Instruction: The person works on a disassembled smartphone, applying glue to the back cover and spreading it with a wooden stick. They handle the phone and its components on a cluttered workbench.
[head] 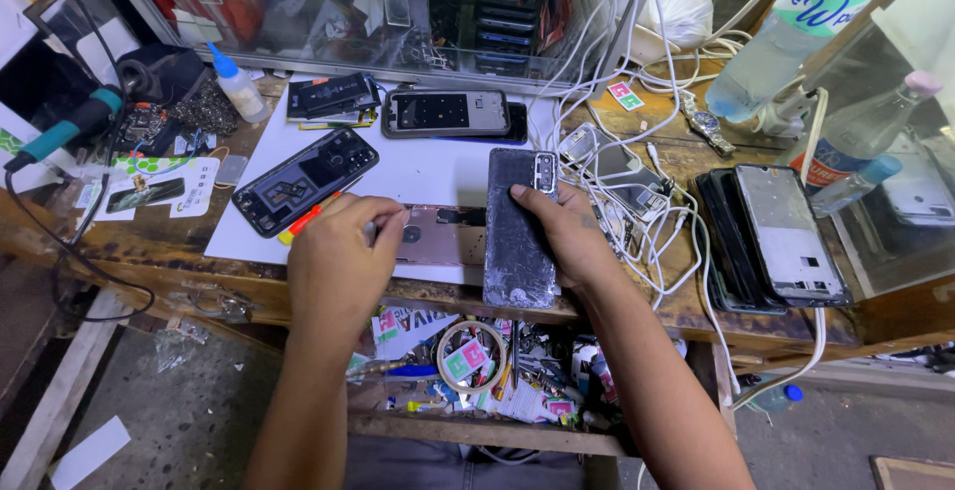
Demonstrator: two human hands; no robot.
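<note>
My left hand [338, 261] grips a screwdriver with a red and yellow handle [303, 221], its tip down on a pinkish opened phone body [448, 236] that lies on a white sheet [438, 167]. My right hand [572, 236] holds a dark, cracked phone back cover [515, 226] by its right edge, with the thumb near the camera cutout. The cover rests tilted over the right end of the pink phone.
An opened black phone [303, 182] lies to the left, a phone frame [448, 112] behind, stacked frames [781, 236] at right. White cables [647, 211] tangle beside my right hand. Glue bottle [239, 82], water bottles [796, 32], glass cabinet [398, 7], cluttered lower shelf [477, 366].
</note>
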